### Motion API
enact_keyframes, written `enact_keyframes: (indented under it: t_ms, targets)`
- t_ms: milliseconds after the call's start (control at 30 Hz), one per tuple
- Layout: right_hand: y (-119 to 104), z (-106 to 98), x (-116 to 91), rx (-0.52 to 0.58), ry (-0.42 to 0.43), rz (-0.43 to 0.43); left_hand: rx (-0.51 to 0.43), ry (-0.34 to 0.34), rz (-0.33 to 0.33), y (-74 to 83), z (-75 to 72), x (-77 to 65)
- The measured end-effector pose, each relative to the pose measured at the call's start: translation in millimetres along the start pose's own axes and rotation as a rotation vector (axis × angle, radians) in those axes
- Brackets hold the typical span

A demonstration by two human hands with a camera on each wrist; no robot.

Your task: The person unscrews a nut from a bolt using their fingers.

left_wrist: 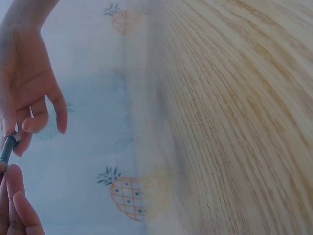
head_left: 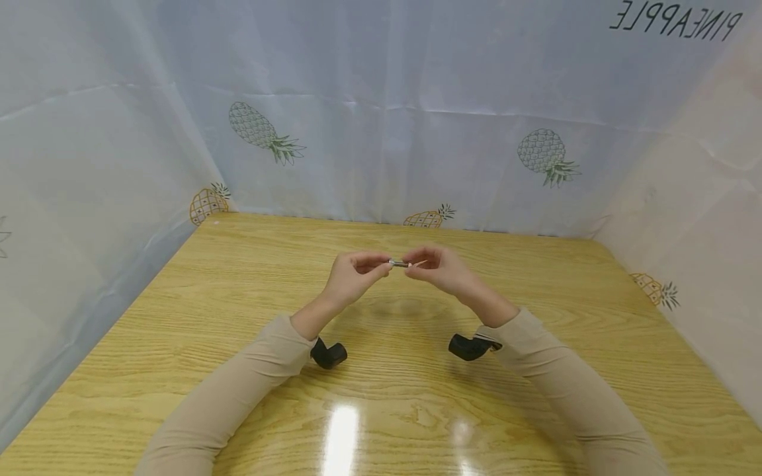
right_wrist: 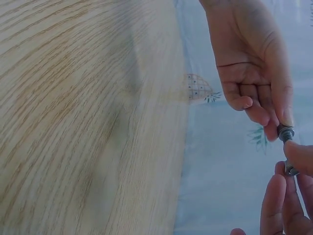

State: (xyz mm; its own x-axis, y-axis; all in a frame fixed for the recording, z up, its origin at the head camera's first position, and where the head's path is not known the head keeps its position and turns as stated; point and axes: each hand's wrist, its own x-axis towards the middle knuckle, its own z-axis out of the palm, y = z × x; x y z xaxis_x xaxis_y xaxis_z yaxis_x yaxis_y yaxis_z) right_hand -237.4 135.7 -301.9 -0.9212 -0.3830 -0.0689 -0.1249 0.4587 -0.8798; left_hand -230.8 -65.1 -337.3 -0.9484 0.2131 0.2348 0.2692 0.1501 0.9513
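Observation:
A small metal bolt (head_left: 400, 264) spans the gap between the two hands, its threaded shank (left_wrist: 7, 150) showing. Each end has a wider piece, one of them a ringed collar (right_wrist: 285, 132); I cannot tell which is the head and which a nut. My left hand (head_left: 356, 276) pinches one end between thumb and fingertips. At the opposite end, the thumb and forefinger of my right hand (head_left: 443, 270) pinch the bolt too. In the right wrist view its thumb covers part of the shank. Both hands are raised over the wooden table (head_left: 238, 291), with soft shadows beneath.
Black curved devices (head_left: 329, 355) hang at both wrists, below the beige sleeves (head_left: 250, 370). A pale curtain (head_left: 369, 145) printed with pineapples stands behind the table and along both sides. Bright reflections show on the table's near part.

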Motion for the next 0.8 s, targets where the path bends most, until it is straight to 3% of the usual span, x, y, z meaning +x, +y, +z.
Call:
enact_keyframes:
  t_ms: [333, 633, 800]
  targets:
    - [1.1, -2.9, -0.7, -0.031, -0.049, 0.009, 0.011, 0.002, -0.001, -0.3, 0.2, 0.2]
    - [1.4, -1.4, -0.8, 0.010, -0.001, -0.036, -0.005, 0.004, -0.001, -1.5, 0.3, 1.2]
    - [2.2, -2.4, -0.3, -0.009, -0.028, -0.022, 0.009, 0.005, -0.001, -0.8, -0.2, 0.5]
